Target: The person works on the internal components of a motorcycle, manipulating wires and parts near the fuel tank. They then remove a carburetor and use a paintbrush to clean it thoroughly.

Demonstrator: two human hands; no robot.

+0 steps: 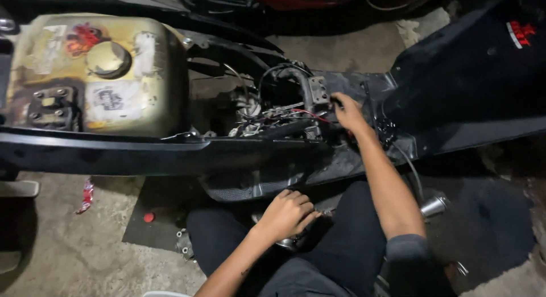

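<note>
Black plastic bodywork of a stripped scooter [142, 155] fills most of our view, stretching across above both our hands, with its raised seat [472, 69] up and to the right of our right hand. Far left of that hand sits the yellowed, rust-stained fuel tank [91, 75] with its round cap. Bare concrete floor [74, 246] lies left of our left hand, and a dark mat [159, 217] sits just beside that hand.

Our right hand [348, 112] reaches forward into the open frame, fingers curled and pinched at the edge of a tangle of wires [278, 112], among them a red lead, just left of the fingertips. A small grey metal bracket [317, 89] stands just above and left of it. What exactly the fingers grip we cannot tell; they appear closed on a wire or connector.

Our left hand [287, 213] rests low near our lap, loosely curled over a shiny metal part [290, 243], touching it; a firm grip is not clear.

We judge the step to be work on the wiring. The next move would call for a careful, small pull or twist, keeping the neighbouring wires from snagging.

A small chrome cylinder [435, 206] lies below and right of our right forearm, and a red cap [148, 217] lies left of our left hand.
</note>
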